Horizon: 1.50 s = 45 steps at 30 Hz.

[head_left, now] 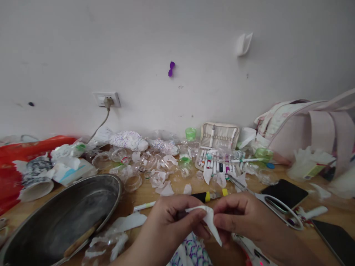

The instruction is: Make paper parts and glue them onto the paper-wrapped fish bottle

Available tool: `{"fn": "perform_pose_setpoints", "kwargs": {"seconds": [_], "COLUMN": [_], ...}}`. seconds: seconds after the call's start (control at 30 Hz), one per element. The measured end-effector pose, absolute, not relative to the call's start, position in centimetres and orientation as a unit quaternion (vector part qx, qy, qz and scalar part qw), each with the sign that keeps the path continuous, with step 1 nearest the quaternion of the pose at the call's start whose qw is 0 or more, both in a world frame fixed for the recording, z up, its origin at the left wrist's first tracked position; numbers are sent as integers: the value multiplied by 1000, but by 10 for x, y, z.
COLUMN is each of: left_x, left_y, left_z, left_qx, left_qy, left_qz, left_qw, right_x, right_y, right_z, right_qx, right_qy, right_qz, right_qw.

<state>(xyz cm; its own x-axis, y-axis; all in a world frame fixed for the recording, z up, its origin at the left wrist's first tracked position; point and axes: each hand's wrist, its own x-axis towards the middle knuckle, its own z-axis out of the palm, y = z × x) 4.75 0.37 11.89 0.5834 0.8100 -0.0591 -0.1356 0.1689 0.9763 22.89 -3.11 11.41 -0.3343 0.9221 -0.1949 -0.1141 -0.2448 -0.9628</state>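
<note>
Pinching with the left hand (174, 218), thumb on the near side and fingers behind, and touching with the right hand (246, 218), thumb and fingertips up against the right edge of a bent white scrap (210, 221). Caught right between the two, near side, a bit right of centre. Can't tell paper from thin plastic, honestly. Running left into the left pinch along the short part, then folding over and slanting near and right along the longer part, down to a point just beside the right fingers. Pretty clearly clamped on the left; can't tell on the right whether gripped or only touched. Right below, partly hidden by the hands: a scale-patterned piece (195, 251) in purple and teal. Just past the hands, a black-and-yellow handle (203, 197), plus white-handled scissors (283, 214) off to the right with blades pointing far and left. Farther out, an oval metal pan (59, 218) on the left, an open marker case (219, 136) at the far side, and a pink bag (294, 136) far right.
</note>
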Motion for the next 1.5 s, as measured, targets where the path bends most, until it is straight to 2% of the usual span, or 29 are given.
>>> {"fn": "perform_pose_setpoints", "kwargs": {"seconds": [0.17, 0.37, 0.6, 0.77, 0.9, 1.03, 1.33, 1.5], "left_x": [51, 53, 55, 59, 56, 53, 55, 56], "left_y": [1, 0, 5, 6, 5, 5, 5, 3], "left_z": [117, 116, 112, 108, 109, 112, 113, 114], "left_qx": [572, 508, 468, 458, 481, 491, 479, 479], "left_qy": [343, 349, 330, 323, 321, 333, 338, 322], "left_qz": [328, 291, 304, 343, 363, 364, 352, 336], "left_qw": [669, 732, 762, 754, 731, 718, 729, 745], "right_x": [228, 223, 221, 221, 224, 226, 233, 238], "right_y": [-35, -39, -36, -34, -32, -32, -33, -34], "right_z": [112, 115, 114, 111, 111, 113, 112, 118], "right_qx": [-535, -586, -564, -593, -565, -561, -603, -540], "right_qy": [-554, -588, -577, -599, -590, -567, -598, -612], "right_qz": [519, 442, 469, 398, 443, 487, 433, 454], "right_qw": [371, 338, 360, 362, 370, 356, 302, 358]}}
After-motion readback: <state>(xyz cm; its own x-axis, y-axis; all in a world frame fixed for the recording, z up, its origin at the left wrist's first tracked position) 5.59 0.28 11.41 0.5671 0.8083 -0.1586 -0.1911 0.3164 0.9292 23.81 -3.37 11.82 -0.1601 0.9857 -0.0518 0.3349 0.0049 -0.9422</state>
